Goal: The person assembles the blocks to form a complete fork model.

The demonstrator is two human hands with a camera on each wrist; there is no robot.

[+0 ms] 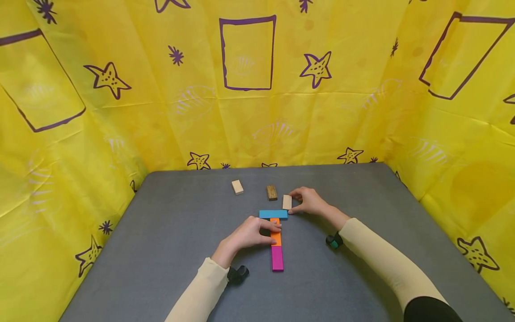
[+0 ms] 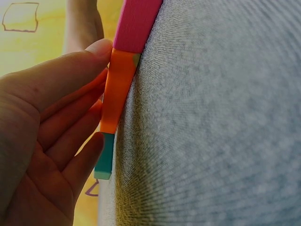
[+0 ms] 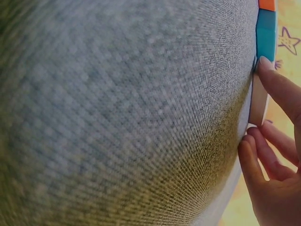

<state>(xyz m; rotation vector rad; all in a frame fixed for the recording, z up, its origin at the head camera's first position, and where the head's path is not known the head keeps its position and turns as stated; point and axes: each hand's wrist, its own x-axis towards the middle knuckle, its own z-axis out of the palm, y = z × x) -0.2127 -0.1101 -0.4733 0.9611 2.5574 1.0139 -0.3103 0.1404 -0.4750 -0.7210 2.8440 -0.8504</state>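
The grey table (image 1: 181, 232) ends at its far edge against a yellow printed cloth (image 1: 241, 120); wide stretches of it lie left and right of the blocks. Between that edge and the row are a dark wooden block (image 1: 272, 192) and a paler block (image 1: 237, 187). The left hand (image 1: 251, 231) reaches in low, thumb and fingertips gripping the orange block (image 1: 275, 233), set between the magenta block (image 1: 277, 260) and crosswise blue block (image 1: 267, 214). The right hand (image 1: 309, 202), wrist bent inward, pinches a light wooden block (image 1: 287, 202) beyond the blue one's right end.
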